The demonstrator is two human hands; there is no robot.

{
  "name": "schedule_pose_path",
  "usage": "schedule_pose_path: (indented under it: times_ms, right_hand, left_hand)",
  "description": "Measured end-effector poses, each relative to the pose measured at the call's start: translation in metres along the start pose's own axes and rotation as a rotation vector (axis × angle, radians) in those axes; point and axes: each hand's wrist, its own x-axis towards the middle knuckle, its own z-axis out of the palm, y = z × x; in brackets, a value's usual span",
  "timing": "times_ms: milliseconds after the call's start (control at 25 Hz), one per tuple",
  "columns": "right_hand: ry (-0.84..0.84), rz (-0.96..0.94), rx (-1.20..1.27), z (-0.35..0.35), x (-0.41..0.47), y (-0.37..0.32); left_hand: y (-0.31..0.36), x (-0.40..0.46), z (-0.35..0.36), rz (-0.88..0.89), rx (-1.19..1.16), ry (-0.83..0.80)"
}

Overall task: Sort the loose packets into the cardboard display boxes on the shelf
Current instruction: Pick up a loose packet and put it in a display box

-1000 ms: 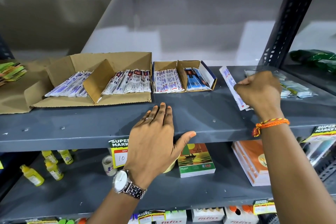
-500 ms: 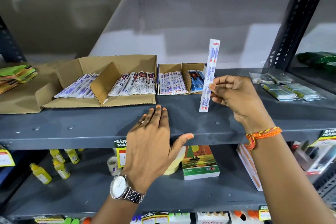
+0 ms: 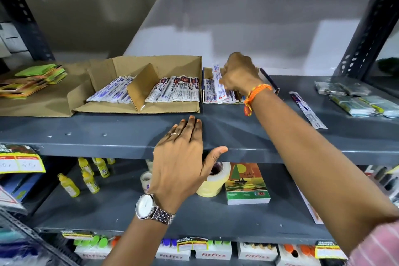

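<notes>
- A stack of green and orange packets lies on brown cardboard far to the left of both hands, well apart from them.
- The large cardboard box sits on the shelf up and left of the left hand. An upright divider splits it; long white packets with blue print fill its left part and white packets with dark red labels fill its right part, all lying side by side.
- The left hand lies flat on the front edge of the shelf, fingers spread and straight, thumb hooked under the lip. It holds nothing. A ring sits on one finger and a watch on the wrist.
- The small cardboard box stands just right of the large one, touching it, under the right hand. White strip packets with blue and red print lie in its left part.
- The right hand is over that small box, fingers curled around a long white strip packet that stands tilted in the box. An orange thread band circles the wrist.
- A single long white and blue packet lies loose on the shelf to the right of the right forearm, apart from it.
- Clear wrapped bundles rest further right, well apart from both hands.
</notes>
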Motion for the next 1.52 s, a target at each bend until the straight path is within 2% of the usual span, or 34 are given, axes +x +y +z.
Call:
schedule_pose_path:
  times_ms: [200, 400, 520, 680, 800, 960, 1080, 1240, 1400, 1480, 1520]
  right_hand:
    - [-0.049, -0.026, -0.185, 0.012, 0.003, -0.012]
    - [-0.074, -0.029, -0.181, 0.017, 0.005, -0.015]
    - [-0.074, -0.093, -0.184, 0.021, 0.006, -0.012]
    - [0.055, -0.143, -0.094, -0.004, 0.006, -0.007]
    - [0.207, -0.027, -0.071, -0.048, -0.007, 0.027]
    - [0.360, 0.153, -0.393, -0.068, -0.064, 0.092]
    - [0.392, 0.219, -0.484, -0.058, -0.086, 0.116]
    - [0.360, 0.281, -0.484, -0.056, -0.089, 0.126]
    - [0.414, 0.291, -0.433, -0.056, -0.093, 0.120]
    - [0.429, 0.312, -0.356, -0.055, -0.091, 0.123]
    - [0.433, 0.321, -0.235, -0.054, -0.089, 0.125]
  left_hand:
    - [0.000, 0.000, 0.001, -0.007, -0.015, 0.016]
    - [0.000, -0.001, 0.001, -0.008, -0.013, 0.015]
    - [-0.001, -0.001, 0.001, -0.009, -0.010, 0.014]
    - [-0.001, -0.001, 0.002, -0.012, -0.012, 0.022]
    - [0.000, 0.000, 0.000, -0.014, 0.001, 0.025]
    - [0.001, -0.001, -0.001, -0.006, 0.018, 0.036]
    - [0.000, -0.001, 0.001, -0.004, 0.020, 0.052]
    - [0.000, -0.001, 0.001, -0.006, 0.030, 0.068]
    - [0.001, -0.001, 0.001, -0.003, 0.038, 0.062]
    - [0.001, -0.001, 0.001, -0.003, 0.037, 0.064]
    - [0.001, -0.002, 0.001, -0.003, 0.037, 0.067]
